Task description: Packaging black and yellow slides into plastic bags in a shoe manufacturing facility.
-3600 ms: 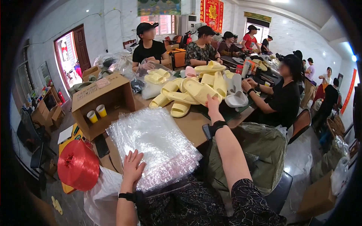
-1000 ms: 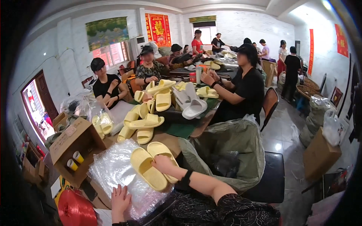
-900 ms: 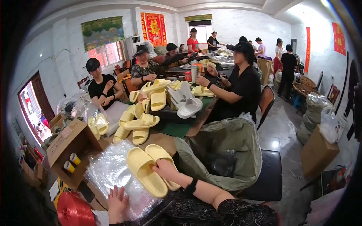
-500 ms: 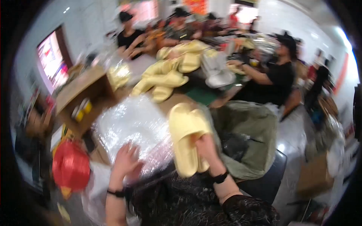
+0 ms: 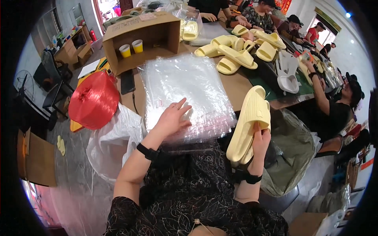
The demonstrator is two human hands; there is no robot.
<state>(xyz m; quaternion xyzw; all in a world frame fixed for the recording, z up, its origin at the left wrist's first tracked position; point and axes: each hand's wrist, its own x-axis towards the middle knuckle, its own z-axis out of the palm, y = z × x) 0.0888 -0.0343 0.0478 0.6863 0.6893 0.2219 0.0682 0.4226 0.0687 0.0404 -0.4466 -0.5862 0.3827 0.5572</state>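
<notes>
A pair of pale yellow slippers [image 5: 246, 128] is in my right hand [image 5: 260, 141], pressed sole to sole and upright, with the thumb at the strap. My left hand [image 5: 173, 118] lies on a stack of clear plastic bags [image 5: 185, 84], its fingers spread and nothing in them. The bags cover the near edge of the table, and the slippers stand just right of them. More yellow slippers [image 5: 236, 55] lie in a loose pile beyond the bags.
A cardboard box [image 5: 145, 29] on its side holds two yellow-and-white cups [image 5: 131, 48]. Nearby are a red twine roll [image 5: 94, 98], a phone [image 5: 127, 82] and a white sack [image 5: 114, 145]. A green sack [image 5: 289, 157] hangs at right. Co-workers [image 5: 338, 102] sit around the table.
The view has swung to the right and steadied. My left hand now rests further over the bags. The slipper pair stays in my right hand, now tilted to the right.
</notes>
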